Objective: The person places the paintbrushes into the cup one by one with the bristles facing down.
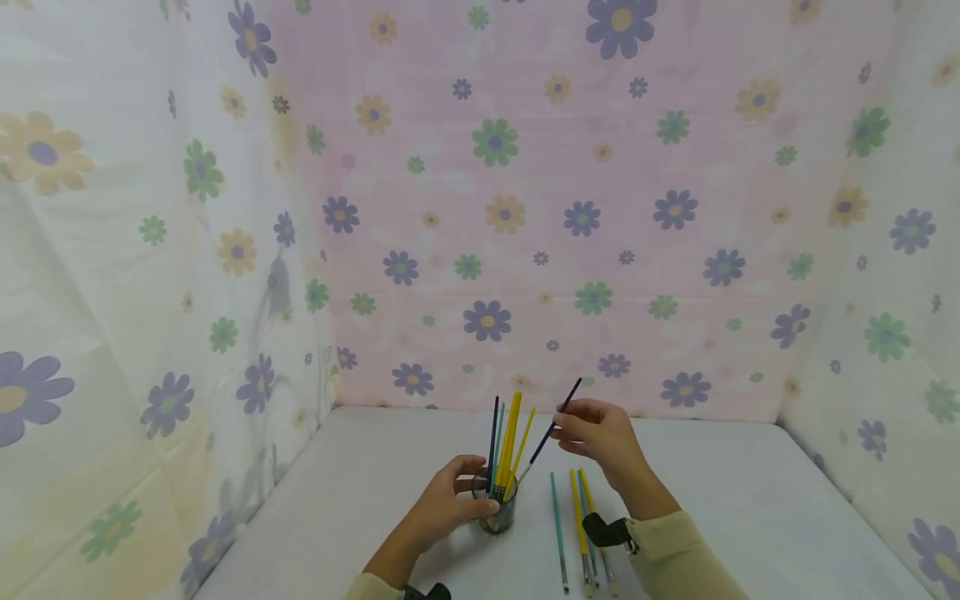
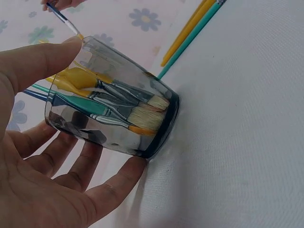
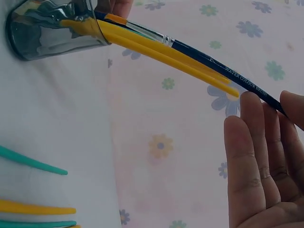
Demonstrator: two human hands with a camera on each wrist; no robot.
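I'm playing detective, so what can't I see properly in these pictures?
Head view: the rest of the right sleeve, cut off by the bottom edge.
Left wrist view: how many brushes the glass holds, because they overlap.
Right wrist view: bristles of the lying brushes, beyond the left edge.

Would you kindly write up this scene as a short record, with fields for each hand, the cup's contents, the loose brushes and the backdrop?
Left hand: thumb and fingers around the transparent cup
Right hand: pinches a dark blue watercolour brush, bristle end angled down at the cup's rim
Cup contents: yellow brushes, teal brush, another dark blue brush, bristles down
Loose: two teal brushes, two yellow brushes, on the white table
Backdrop: pink, floral
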